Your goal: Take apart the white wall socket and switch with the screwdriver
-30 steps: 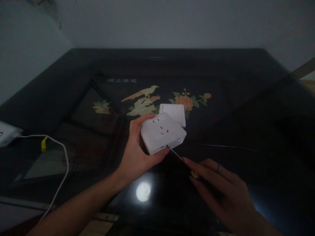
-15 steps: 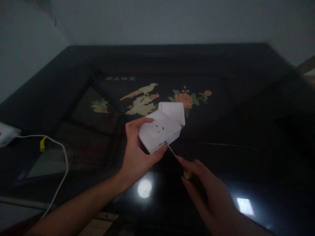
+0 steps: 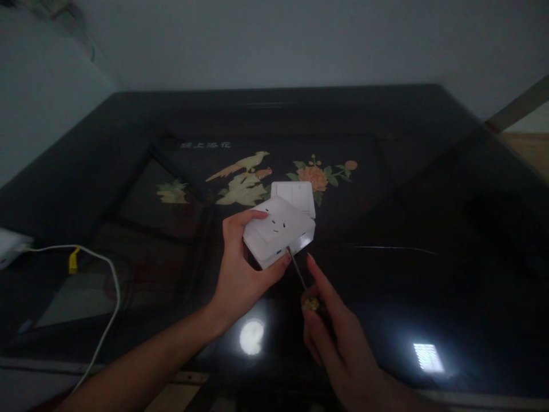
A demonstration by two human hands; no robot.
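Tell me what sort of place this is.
Probably a room in a home, though I can't be sure: a glossy black tabletop decorated with a pale long-tailed bird figure and a pinkish-orange flower, with a plain grey wall behind.

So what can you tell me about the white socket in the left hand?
The socket is a white, boxy, plastic-looking block with dark slots in its upward face and a small dark opening in its near side. The left hand holds it askew over the table; the tool in the right hand meets that side.
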